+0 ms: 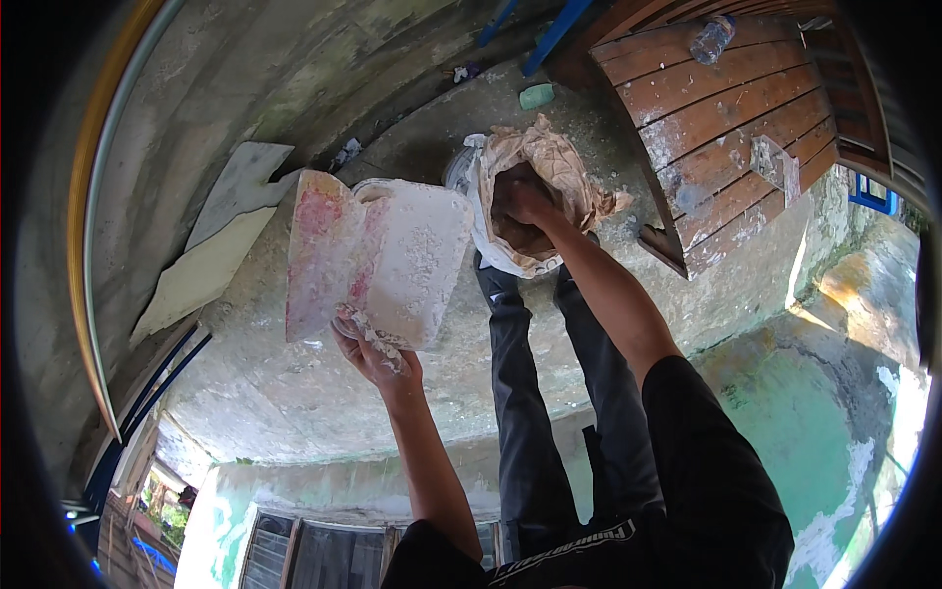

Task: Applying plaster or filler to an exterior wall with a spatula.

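My left hand (381,361) is by the lower edge of a flat, whitish board (424,257); its fingers are curled around clumpy white paste (365,332). Crumbs and smears of the same white stuff lie on the board. Beside it, partly under its left side, is a pale sheet stained pink and red (316,250). My right hand (528,203) reaches down into an open, crumpled brown paper sack (561,157), whose mouth is rolled back. Shade inside the sack hides its fingers and what they touch.
A brown slatted wooden table (711,103) stands at the right, bearing a clear plastic bottle (712,39) and a clear flat-sided piece (773,165). Broken pale sheets (206,265) lie by the left wall. A green block (536,95) sits on the concrete floor beyond the sack.
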Demonstrator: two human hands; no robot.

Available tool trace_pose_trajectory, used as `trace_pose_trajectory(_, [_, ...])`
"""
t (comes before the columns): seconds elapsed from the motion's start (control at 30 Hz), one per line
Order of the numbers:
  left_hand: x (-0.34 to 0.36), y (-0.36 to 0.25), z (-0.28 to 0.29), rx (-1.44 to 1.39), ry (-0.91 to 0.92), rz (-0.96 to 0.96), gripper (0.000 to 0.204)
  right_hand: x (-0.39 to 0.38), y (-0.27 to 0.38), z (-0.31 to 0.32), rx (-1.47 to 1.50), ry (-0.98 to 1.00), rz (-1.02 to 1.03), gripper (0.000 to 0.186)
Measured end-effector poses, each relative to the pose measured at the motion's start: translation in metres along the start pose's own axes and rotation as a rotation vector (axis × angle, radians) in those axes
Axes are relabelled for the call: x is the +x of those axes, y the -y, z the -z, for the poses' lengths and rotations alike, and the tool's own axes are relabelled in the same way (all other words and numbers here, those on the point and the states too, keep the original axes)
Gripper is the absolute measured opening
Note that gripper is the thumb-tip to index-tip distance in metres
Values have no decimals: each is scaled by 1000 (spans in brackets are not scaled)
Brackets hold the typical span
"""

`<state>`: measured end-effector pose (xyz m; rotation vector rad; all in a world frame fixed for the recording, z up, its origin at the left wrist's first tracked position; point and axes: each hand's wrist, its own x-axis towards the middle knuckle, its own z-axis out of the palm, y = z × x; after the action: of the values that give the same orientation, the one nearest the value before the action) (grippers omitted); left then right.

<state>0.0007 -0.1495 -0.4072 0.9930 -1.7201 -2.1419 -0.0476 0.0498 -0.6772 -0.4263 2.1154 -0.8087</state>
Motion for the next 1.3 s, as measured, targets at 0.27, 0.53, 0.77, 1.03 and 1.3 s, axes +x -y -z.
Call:
trace_pose_trajectory(0.27, [-20,37,-44,-164,47,66,22,-109,-13,74,30,-581,-235,39])
trace_pose_trajectory(0.53, [-46,54,-72,-195,84,113,21,-230,67,151,530,-873,-228,27])
trace_pose_trajectory(0.77, [-68,56,-104,-176,150,143,40,-277,130,187,83,-1235,74,34])
trace_pose_trajectory(1.03, [-89,53,-140,-197,199,75,25,-287,122,159,213,-1101,146,36])
trace_pose_trajectory(1.3, [-102,56,-142,-175,195,82,28,-305,112,184,111,-1202,98,35])
